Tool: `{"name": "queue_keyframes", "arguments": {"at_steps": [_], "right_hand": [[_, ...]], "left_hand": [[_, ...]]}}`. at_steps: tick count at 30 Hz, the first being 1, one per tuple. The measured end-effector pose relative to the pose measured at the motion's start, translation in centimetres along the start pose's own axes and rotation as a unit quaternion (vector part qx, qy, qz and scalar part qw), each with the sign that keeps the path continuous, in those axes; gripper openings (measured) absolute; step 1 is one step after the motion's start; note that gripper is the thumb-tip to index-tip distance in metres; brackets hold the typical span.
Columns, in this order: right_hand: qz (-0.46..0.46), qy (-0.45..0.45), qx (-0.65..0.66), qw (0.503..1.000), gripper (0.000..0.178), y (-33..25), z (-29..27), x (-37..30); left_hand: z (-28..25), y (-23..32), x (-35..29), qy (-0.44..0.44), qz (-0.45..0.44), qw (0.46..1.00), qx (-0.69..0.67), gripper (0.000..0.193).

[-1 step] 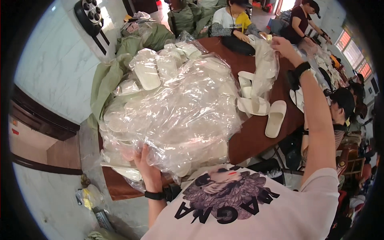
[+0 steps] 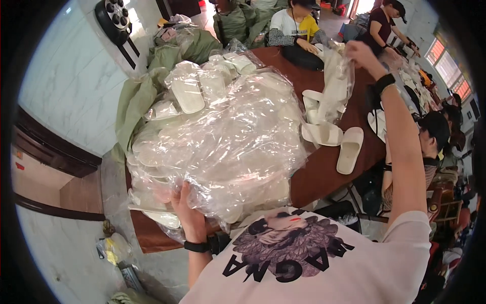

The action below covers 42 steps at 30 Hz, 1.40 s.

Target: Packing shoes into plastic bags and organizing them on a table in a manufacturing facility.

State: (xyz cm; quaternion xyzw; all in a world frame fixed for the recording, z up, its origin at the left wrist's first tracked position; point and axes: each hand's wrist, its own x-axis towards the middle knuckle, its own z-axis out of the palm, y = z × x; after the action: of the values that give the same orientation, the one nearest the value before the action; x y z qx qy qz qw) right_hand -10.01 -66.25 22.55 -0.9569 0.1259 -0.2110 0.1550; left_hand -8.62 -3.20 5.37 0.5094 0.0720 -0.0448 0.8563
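Note:
My right hand (image 2: 359, 54), with its fingers pinched, reaches to the far right of the table and holds up the top of a narrow clear plastic bag (image 2: 335, 83). Whitish slippers show through that bag. A loose white slipper (image 2: 349, 152) and another pair of white slippers (image 2: 322, 134) lie just below it on the brown table (image 2: 324, 172). My left hand (image 2: 188, 212) grips the near-left edge of a big heap of white slippers in clear plastic (image 2: 233, 137). Some of its fingertips are hidden by the glossy film.
Green sacks (image 2: 132, 109) stand along the left and back of the table. Across the table sits a person in a white and yellow shirt (image 2: 304, 25), beside a black rounded object (image 2: 302, 58). More people work along the right. A black chair or bag (image 2: 336, 213) is near the table's front edge.
My right hand has shifted slightly up and to the right with the bag's top still in its fingers. My left hand stays at the heap, almost unmoved.

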Motion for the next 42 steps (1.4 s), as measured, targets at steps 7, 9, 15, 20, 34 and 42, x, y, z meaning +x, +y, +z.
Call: {"name": "queue_keyframes", "arguments": {"at_steps": [7,9,15,20,34,42], "right_hand": [[0.061,0.136,0.019,0.989,0.026,-2.8,-2.5,3.6],[-0.016,0.109,-0.051,0.993,0.026,-4.0,-1.4,3.8],[-0.105,0.139,0.081,0.981,0.025,-15.7,-0.5,2.1],[-0.319,0.191,-0.015,0.928,0.021,-27.4,0.5,-2.7],[-0.305,0.025,0.219,0.927,0.036,-42.6,24.7,-23.8],[-0.346,-0.095,0.257,0.897,0.042,-39.8,20.3,-21.2]], "left_hand": [[1.1,1.0,-0.6,0.012,0.025,1.000,-0.002,0.018],[1.1,1.3,-0.2,-0.001,0.024,1.000,-0.003,0.018],[1.6,1.1,0.0,0.003,0.014,1.000,-0.008,0.020],[1.5,1.2,0.2,0.000,0.018,1.000,0.012,0.022],[-3.3,-0.5,-2.2,-0.092,-0.097,0.985,-0.106,0.050],[-4.0,0.3,-1.6,-0.027,0.048,0.997,0.063,0.037]]}}
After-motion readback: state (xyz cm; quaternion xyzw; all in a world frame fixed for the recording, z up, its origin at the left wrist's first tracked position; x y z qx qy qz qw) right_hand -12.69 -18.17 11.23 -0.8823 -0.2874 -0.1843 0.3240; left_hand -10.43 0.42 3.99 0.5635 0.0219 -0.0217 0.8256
